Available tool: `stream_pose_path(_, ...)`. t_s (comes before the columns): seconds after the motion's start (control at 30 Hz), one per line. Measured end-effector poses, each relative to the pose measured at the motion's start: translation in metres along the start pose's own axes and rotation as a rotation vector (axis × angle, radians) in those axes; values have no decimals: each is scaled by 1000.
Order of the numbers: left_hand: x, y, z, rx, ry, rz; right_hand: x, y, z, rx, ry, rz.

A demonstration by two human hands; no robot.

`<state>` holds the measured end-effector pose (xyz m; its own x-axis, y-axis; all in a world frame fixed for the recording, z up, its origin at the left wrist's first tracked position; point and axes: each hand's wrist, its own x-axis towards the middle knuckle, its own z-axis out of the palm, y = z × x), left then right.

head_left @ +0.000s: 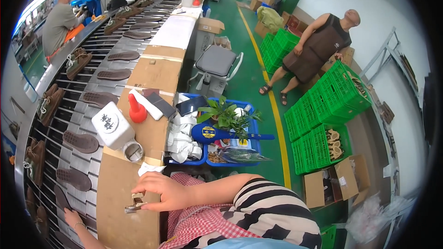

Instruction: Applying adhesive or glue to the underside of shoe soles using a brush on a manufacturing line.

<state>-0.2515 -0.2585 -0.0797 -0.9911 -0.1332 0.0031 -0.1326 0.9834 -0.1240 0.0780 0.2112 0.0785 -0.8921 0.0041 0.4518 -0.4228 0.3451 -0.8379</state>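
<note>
Right hand [161, 192] out over the cardboard [115, 189], and there's the small metal-and-beige tool [133, 209], right at the fingertips, thumb below, bent fingers above, clamped between them! Whether its shiny end touches the cardboard, I can't tell. Across to the left hand [72, 219], low over the conveyor [92, 154]: fingers on the near end of a dark sole [61, 198], which runs up and away from them toward the rollers. Is the grip closed on it? Can't tell from here, the underside is hidden. Just ahead of that hand lies another sole, brown and apart from it, with more strung up the line, and shoes [35, 161] in pairs along the outer side. Beyond the right hand on the cardboard, crumpled paper [151, 169], then an open metal cup [133, 151] right beside a white jug [112, 124], with a red bottle [137, 109] farther up. Off to the right, a plant [224, 113] leafs out above blue bins [255, 147], and past the yellow floor line stands a person in a brown apron [314, 48], near stacked green crates [318, 106].
</note>
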Motion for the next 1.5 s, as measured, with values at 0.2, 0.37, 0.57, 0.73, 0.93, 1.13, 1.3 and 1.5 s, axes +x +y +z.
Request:
stream_pose_path(0.2, 3, -36, -9, -580, 226, -82, -11, -17, -12, -15, 23, -58)
stream_pose_path(0.37, -114, 15, -79, -2399, -112, -61, -17, -29, -17, -217, 99, -156)
stream_pose_path(0.57, -204, 51, -127, -2756, -495, 507, 48, -97, -89, -432, 441, -412)
stream_pose_path(0.73, -271, 78, -188, -2887, -372, 272, 127, -216, -193, -639, 544, -533)
stream_pose_path(0.93, -296, 83, -206, -2808, -689, 499, 178, -381, -242, -949, 814, -535)
stream_pose_path(1.13, -314, 94, -211, -2834, -725, 338, 101, -339, -208, -1144, 595, -571)
stream_pose_path(1.3, -319, 89, -198, -2680, -1043, 312, 17, -230, -153, -1060, 286, -635)
stream_pose_path(1.5, -346, 92, -176, -2454, -1008, 223, -73, -157, -100, -863, 201, -367)
